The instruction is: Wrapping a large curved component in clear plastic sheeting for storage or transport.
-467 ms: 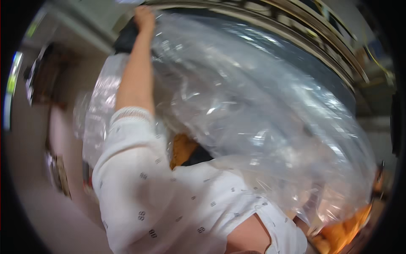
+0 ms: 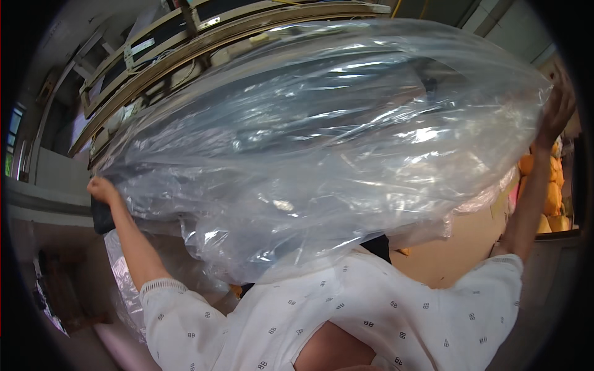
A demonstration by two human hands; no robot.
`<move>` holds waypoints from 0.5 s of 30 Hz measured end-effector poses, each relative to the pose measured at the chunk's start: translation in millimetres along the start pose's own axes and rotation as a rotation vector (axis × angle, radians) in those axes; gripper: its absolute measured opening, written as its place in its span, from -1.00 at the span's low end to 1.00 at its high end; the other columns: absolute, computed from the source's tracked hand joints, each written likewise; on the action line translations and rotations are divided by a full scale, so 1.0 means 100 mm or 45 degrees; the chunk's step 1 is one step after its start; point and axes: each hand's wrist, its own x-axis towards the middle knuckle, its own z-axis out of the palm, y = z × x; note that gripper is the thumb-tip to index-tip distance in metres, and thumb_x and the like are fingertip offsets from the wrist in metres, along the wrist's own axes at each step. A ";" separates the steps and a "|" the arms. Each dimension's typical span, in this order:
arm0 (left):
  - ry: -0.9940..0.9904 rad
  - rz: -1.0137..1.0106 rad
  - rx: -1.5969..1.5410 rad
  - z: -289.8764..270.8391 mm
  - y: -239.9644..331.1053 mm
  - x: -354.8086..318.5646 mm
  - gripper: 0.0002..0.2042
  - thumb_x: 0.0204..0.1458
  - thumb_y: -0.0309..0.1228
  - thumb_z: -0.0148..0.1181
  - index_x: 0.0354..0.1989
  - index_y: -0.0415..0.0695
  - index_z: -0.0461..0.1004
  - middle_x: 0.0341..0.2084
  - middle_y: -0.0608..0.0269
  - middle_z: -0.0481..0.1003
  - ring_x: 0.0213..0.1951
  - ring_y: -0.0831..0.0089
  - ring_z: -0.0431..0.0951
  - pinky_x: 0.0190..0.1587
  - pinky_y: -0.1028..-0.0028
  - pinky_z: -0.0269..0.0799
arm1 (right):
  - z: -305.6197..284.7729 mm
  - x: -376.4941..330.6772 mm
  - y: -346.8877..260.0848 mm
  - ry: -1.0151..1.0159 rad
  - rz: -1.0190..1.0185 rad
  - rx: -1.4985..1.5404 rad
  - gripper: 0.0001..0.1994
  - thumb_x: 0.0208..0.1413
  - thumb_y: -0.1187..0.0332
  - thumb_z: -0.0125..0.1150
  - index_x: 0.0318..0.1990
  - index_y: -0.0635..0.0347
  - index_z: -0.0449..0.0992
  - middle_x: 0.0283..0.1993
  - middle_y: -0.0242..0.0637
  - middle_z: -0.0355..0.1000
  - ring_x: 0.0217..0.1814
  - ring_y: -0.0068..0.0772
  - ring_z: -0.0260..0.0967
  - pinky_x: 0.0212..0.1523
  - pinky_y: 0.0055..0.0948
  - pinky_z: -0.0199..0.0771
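Note:
A large sheet of clear plastic film [image 2: 297,142] stretches across the view between my outspread arms. At the left, my left hand [image 2: 104,189] is closed in a fist on one end of the film. My right hand [image 2: 559,105] is closed on the opposite end at the far right, held higher and farther off. Shiny folds run along the film, and its lower edge hangs in front of my white patterned shirt [image 2: 346,309]. Something dark shows through the film, its kind hidden by glare.
Beyond the film runs a long wooden-edged frame [image 2: 179,59] with slats and wires. Orange bundles [image 2: 549,191] are stacked at the right. More clear plastic [image 2: 124,272] hangs at the lower left, above the floor. A window [image 2: 13,139] is at the far left.
My view has swung round, and the frame now lies at the upper left. My right arm has come into view, holding the film's right end. The film is now spread wide between both hands.

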 end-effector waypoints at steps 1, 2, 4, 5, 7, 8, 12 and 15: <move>0.017 0.038 0.031 -0.08 -0.09 0.07 -0.68 0.03 -0.26 -0.10 -0.29 -0.33 0.40 -0.32 -0.14 0.45 -0.24 -0.03 0.44 -0.13 0.22 0.31 | -0.12 -0.15 -0.70 0.093 0.280 0.545 -0.61 0.17 0.17 -0.14 0.04 0.20 0.35 0.12 -0.16 0.23 0.15 -0.11 0.17 0.19 -0.26 0.06; -0.007 0.066 0.081 -0.14 0.07 0.00 -0.66 0.05 -0.24 -0.12 -0.27 -0.32 0.40 -0.28 -0.16 0.44 -0.19 -0.04 0.43 -0.11 0.21 0.31 | -0.19 -0.27 -1.46 0.180 0.572 1.081 -0.59 0.12 0.09 -0.05 0.05 0.07 0.37 0.13 -0.24 0.23 0.22 -0.15 0.12 0.22 -0.14 0.00; -0.089 0.182 0.239 -0.45 0.02 0.00 -0.64 0.10 -0.21 -0.16 -0.19 -0.31 0.36 -0.21 -0.17 0.42 -0.14 -0.06 0.41 -0.07 0.21 0.29 | -0.22 -0.16 -2.40 -0.444 -0.226 0.605 -0.53 -0.05 0.10 0.18 0.07 -0.07 0.36 0.22 -0.47 0.16 0.29 -0.31 0.03 0.26 -0.01 -0.17; -0.172 0.117 0.253 -0.52 -0.15 0.13 -0.64 0.11 -0.22 -0.15 -0.18 -0.31 0.34 -0.19 -0.17 0.40 -0.13 -0.06 0.40 -0.07 0.21 0.28 | 0.19 -0.48 -2.42 -0.645 -0.079 0.656 -0.59 0.00 0.14 0.16 0.02 0.03 0.40 0.14 -0.35 0.26 0.21 -0.29 0.16 0.21 -0.15 0.02; -0.157 0.378 0.314 -0.80 -0.56 0.42 -0.69 0.13 -0.27 -0.17 -0.16 -0.29 0.33 -0.20 -0.14 0.40 -0.12 -0.03 0.39 -0.08 0.23 0.28 | 0.77 -1.05 -2.51 -1.173 0.662 1.090 -0.66 0.05 0.20 0.11 -0.06 0.17 0.42 -0.05 -0.23 0.39 0.01 -0.24 0.33 0.01 -0.35 0.27; -0.267 0.342 0.348 -0.79 -0.45 0.33 -0.70 0.14 -0.28 -0.17 -0.17 -0.28 0.32 -0.21 -0.11 0.40 -0.12 0.00 0.39 -0.08 0.26 0.27 | 0.83 -1.06 -2.52 -1.188 0.693 1.053 -0.66 0.05 0.20 0.11 -0.06 0.17 0.42 -0.05 -0.23 0.39 0.01 -0.24 0.33 0.01 -0.35 0.27; -0.384 0.380 0.408 -0.95 -0.34 0.20 -0.73 0.14 -0.29 -0.17 -0.15 -0.22 0.33 -0.22 -0.08 0.41 -0.14 0.00 0.40 -0.09 0.26 0.27 | 0.88 -0.63 -2.89 -0.786 0.852 1.568 -0.67 0.01 0.20 0.16 -0.15 0.25 0.42 -0.27 -0.18 0.39 -0.30 -0.32 0.35 -0.24 -0.42 0.36; -0.412 0.259 0.552 -0.79 -0.14 0.01 -0.73 0.13 -0.31 -0.16 -0.16 -0.25 0.32 -0.22 -0.11 0.41 -0.15 0.00 0.40 -0.11 0.24 0.27 | 0.93 -0.23 -3.13 -0.587 0.791 1.423 -0.68 -0.01 0.21 0.19 -0.15 0.21 0.42 -0.27 -0.20 0.35 -0.29 -0.28 0.31 -0.25 -0.40 0.34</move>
